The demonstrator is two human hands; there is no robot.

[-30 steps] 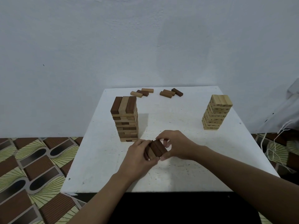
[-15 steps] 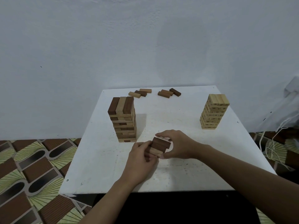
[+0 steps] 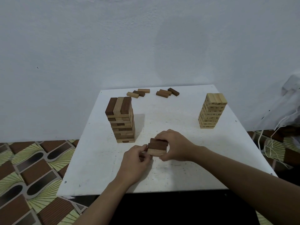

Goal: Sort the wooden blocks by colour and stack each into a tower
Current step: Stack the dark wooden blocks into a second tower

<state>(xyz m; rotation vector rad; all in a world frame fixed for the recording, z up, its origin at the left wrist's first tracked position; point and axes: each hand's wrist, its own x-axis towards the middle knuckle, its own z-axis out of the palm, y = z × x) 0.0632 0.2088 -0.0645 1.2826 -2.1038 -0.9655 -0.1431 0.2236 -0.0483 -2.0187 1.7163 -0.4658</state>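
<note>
Right hand (image 3: 176, 146): we had its fingers (image 3: 160, 135) curled over the top and far side of the small stack (image 3: 157, 148), gripping it.
Left hand (image 3: 135, 159): its fingers (image 3: 143, 147) pinched the stack's left end.
Small stack: a dark block lay over a pale one, low on the table (image 3: 186, 174) near its front middle. We could not tell what lay beneath them.
Mixed tower (image 3: 121, 120): it stood just behind and to the left, with dark and pale blocks layered together, so it was unsorted.
Pale tower (image 3: 211, 111): it stood well apart on the right, all one colour, and we judged it done.
Loose blocks (image 3: 153, 93): a few dark and pale ones lay at the far edge, unstacked.
Progress: we judged one colour built, and the mixed tower, the loose blocks and the stack in hand still to sort.
</note>
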